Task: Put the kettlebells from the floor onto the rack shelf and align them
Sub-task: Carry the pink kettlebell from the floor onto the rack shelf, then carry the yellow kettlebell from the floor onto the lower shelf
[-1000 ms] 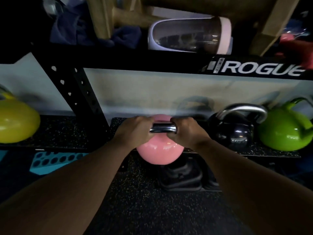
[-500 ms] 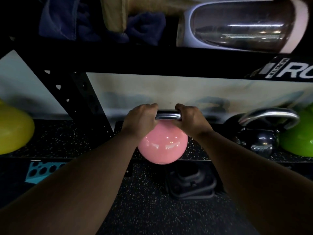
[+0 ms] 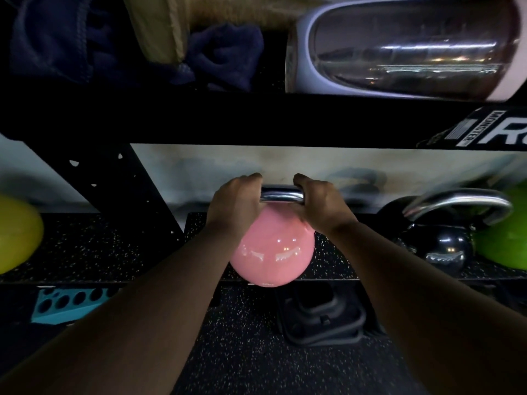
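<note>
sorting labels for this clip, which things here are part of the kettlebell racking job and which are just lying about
Part of the job:
- pink kettlebell, held by its steel handle in left hand and right hand
- rack shelf
- black kettlebell, green kettlebell and yellow kettlebell on the shelf

Just lying about:
- shaker bottle
- dark cloth
- teal block
- black floor plate

Count: 4 kettlebells – 1 pink [image 3: 271, 252], 1 black [image 3: 439, 246], 1 green [image 3: 504, 238], 1 yellow [image 3: 14, 235]. 2 hands – left hand [image 3: 236, 203], right hand [image 3: 322, 203]. 1 shaker bottle [image 3: 405, 47] up top. 1 dark cloth [image 3: 222, 55], possibly two pieces. 1 teal perforated block [image 3: 71, 303].
</note>
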